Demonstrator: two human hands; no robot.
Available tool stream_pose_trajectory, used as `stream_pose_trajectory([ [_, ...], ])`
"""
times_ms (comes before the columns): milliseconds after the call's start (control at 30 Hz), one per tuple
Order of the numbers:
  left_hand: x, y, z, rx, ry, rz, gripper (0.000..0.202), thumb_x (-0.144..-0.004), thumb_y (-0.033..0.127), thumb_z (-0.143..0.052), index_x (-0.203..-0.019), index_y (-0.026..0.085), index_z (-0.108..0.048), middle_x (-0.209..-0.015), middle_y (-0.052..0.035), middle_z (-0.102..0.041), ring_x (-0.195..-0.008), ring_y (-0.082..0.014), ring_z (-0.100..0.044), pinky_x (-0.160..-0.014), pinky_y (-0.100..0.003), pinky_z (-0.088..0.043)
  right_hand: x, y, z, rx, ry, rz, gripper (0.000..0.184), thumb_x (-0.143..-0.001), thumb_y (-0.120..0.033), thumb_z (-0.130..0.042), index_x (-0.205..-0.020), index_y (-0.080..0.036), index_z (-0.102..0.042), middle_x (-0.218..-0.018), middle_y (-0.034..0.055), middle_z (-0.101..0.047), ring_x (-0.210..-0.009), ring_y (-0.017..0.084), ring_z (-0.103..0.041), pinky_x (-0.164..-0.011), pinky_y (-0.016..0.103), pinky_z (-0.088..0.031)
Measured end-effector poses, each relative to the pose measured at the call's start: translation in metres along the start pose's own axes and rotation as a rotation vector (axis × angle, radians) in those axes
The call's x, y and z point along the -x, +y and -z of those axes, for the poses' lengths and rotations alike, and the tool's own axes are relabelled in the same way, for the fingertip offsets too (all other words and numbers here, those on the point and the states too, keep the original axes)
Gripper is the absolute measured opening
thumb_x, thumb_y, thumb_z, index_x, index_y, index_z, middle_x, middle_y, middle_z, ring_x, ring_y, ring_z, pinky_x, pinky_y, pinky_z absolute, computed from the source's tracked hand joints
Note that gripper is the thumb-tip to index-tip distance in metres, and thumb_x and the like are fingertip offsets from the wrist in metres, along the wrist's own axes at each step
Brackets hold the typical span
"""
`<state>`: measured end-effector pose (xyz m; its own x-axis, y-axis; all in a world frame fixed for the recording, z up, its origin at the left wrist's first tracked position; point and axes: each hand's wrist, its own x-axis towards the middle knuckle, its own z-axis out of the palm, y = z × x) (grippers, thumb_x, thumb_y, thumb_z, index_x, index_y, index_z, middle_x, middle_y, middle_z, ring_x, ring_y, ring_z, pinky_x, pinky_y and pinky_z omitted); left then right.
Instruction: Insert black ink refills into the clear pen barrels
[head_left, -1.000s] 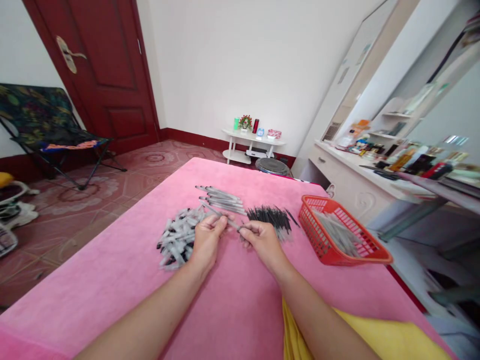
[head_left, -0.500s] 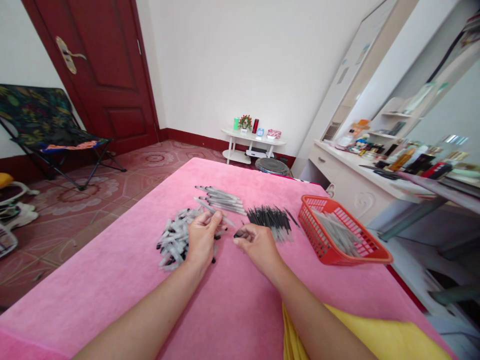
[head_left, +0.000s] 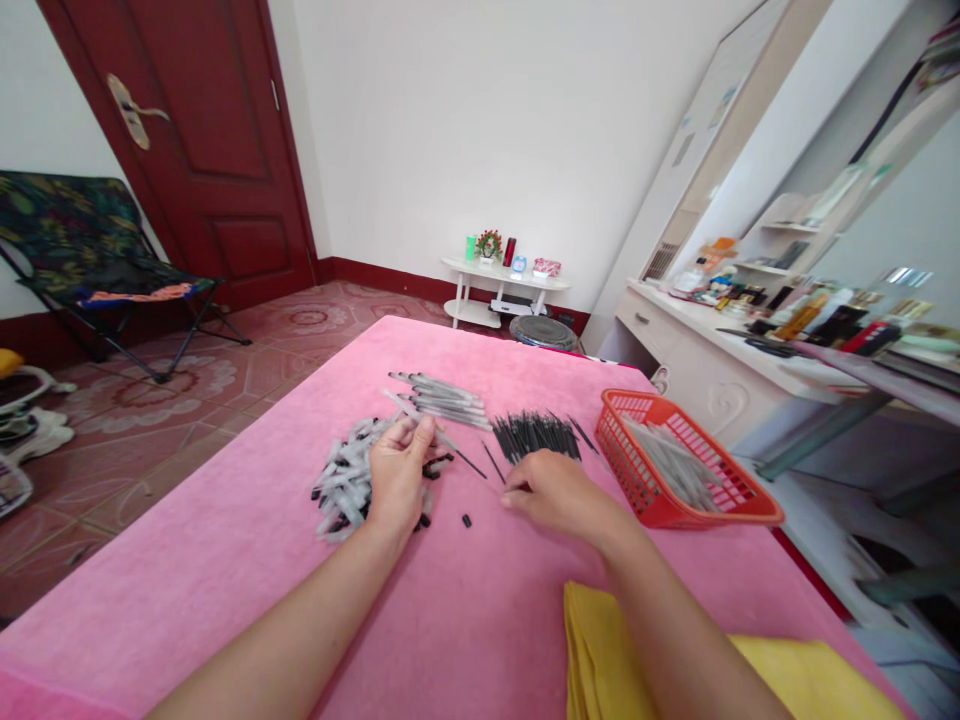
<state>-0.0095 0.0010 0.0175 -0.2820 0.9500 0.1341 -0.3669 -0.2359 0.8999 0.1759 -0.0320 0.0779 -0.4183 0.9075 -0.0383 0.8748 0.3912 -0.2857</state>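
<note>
My left hand [head_left: 400, 462] is closed around a clear pen barrel [head_left: 399, 404]. A thin dark refill [head_left: 471, 465] sticks out from its lower right end. To the right, my right hand [head_left: 559, 492] is pinched at the near edge of a pile of black pen refills [head_left: 536, 435]. A slim dark refill [head_left: 493, 461] reaches up and left from its fingertips, which are partly hidden. A small black plug [head_left: 466, 521] lies on the cloth between my hands. Beside my left hand is a heap of pale pen parts with black ends [head_left: 349, 480].
A row of clear pen barrels [head_left: 446, 398] lies beyond my hands. On the right, an orange-red basket [head_left: 694, 520] holds more clear tubes. A folded yellow cloth [head_left: 600, 650] lies under my right forearm. Everything rests on a pink-covered table [head_left: 450, 620].
My right hand has moved right, to the refill pile. The black plug now lies on the cloth, and a dark refill now shows beyond the barrel in my left hand.
</note>
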Motion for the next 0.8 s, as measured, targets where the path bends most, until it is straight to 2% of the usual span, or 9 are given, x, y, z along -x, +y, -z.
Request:
stream_pose_trajectory([
  [100,0.0,0.001,0.0,0.017,0.017,-0.021,0.032,-0.071,0.044,-0.064,-0.078,0.013,-0.061,-0.074,-0.0017,-0.063,-0.054,-0.0083,-0.056,-0.052,-0.019,-0.046,0.016,0.012,0.03,0.131,-0.126,-0.078,0.015,-0.068,-0.022,-0.058,-0.056,-0.017,-0.065,-0.054,0.0001,-0.06,-0.052,0.01,-0.051,-0.048,0.021,-0.022],
  [267,0.012,0.004,-0.009,0.036,-0.064,0.007,0.027,-0.073,0.041,-0.063,-0.077,0.014,-0.059,-0.069,-0.0003,-0.06,-0.055,-0.0093,-0.056,-0.053,-0.02,-0.045,0.026,0.03,0.054,0.242,-0.088,-0.326,0.019,-0.07,-0.023,-0.052,-0.062,-0.019,-0.068,-0.063,0.0045,-0.065,-0.059,0.014,-0.058,-0.049,0.022,-0.028],
  [367,0.027,0.007,-0.017,0.105,-0.317,0.16,0.025,-0.074,0.038,-0.064,-0.076,0.013,-0.059,-0.071,-0.0033,-0.063,-0.059,-0.0117,-0.059,-0.058,-0.023,-0.047,0.022,0.041,0.047,0.344,-0.03,-0.503,0.019,-0.07,-0.023,-0.053,-0.069,-0.018,-0.071,-0.075,0.0096,-0.069,-0.067,0.019,-0.063,-0.052,0.024,-0.034],
  [500,0.048,0.007,-0.023,0.097,-0.8,0.586,0.034,-0.069,0.044,-0.066,-0.08,0.012,-0.061,-0.082,-0.013,-0.067,-0.071,-0.0211,-0.065,-0.066,-0.034,-0.05,0.013,0.054,0.03,0.368,0.011,-0.56,0.02,-0.069,-0.032,-0.059,-0.073,-0.016,-0.07,-0.084,0.0141,-0.069,-0.079,0.025,-0.064,-0.059,0.027,-0.04],
  [567,0.052,0.002,-0.023,0.027,-0.858,0.691,0.039,-0.064,0.045,-0.07,-0.081,0.011,-0.063,-0.086,-0.0153,-0.068,-0.078,-0.0228,-0.065,-0.071,-0.036,-0.049,0.01,0.055,0.026,0.349,0.035,-0.575,0.026,-0.066,-0.041,-0.064,-0.071,-0.016,-0.07,-0.084,0.0146,-0.069,-0.079,0.027,-0.064,-0.06,0.029,-0.04],
  [600,0.052,-0.001,-0.023,-0.009,-0.831,0.685,0.04,-0.062,0.045,-0.071,-0.082,0.011,-0.064,-0.087,-0.0151,-0.068,-0.08,-0.0227,-0.064,-0.073,-0.036,-0.048,0.009,0.054,0.024,0.334,0.053,-0.566,0.03,-0.065,-0.045,-0.064,-0.069,-0.016,-0.069,-0.081,0.0144,-0.069,-0.078,0.027,-0.064,-0.059,0.029,-0.04],
  [667,0.048,-0.008,-0.021,-0.095,-0.722,0.564,0.037,-0.064,0.044,-0.07,-0.08,0.012,-0.065,-0.086,-0.0119,-0.068,-0.083,-0.0215,-0.063,-0.076,-0.033,-0.046,0.007,0.045,0.023,0.268,0.102,-0.498,0.032,-0.068,-0.048,-0.062,-0.063,-0.017,-0.068,-0.073,0.0126,-0.068,-0.071,0.024,-0.063,-0.057,0.028,-0.038],
  [733,0.041,-0.015,-0.02,-0.217,-0.623,0.373,0.03,-0.068,0.041,-0.067,-0.076,0.012,-0.066,-0.077,-0.0073,-0.067,-0.078,-0.02,-0.061,-0.074,-0.031,-0.045,0.004,0.031,0.019,0.126,0.158,-0.342,0.031,-0.075,-0.044,-0.056,-0.064,-0.018,-0.068,-0.069,0.009,-0.067,-0.067,0.02,-0.061,-0.056,0.026,-0.036],
  [800,0.035,-0.02,-0.018,-0.355,-0.561,0.189,0.021,-0.069,0.034,-0.064,-0.069,0.013,-0.065,-0.067,-0.0037,-0.064,-0.07,-0.018,-0.059,-0.068,-0.028,-0.045,-0.001,0.014,0.01,-0.051,0.233,-0.163,0.024,-0.079,-0.038,-0.054,-0.076,-0.019,-0.069,-0.076,0.0058,-0.067,-0.07,0.016,-0.059,-0.058,0.024,-0.036],
])
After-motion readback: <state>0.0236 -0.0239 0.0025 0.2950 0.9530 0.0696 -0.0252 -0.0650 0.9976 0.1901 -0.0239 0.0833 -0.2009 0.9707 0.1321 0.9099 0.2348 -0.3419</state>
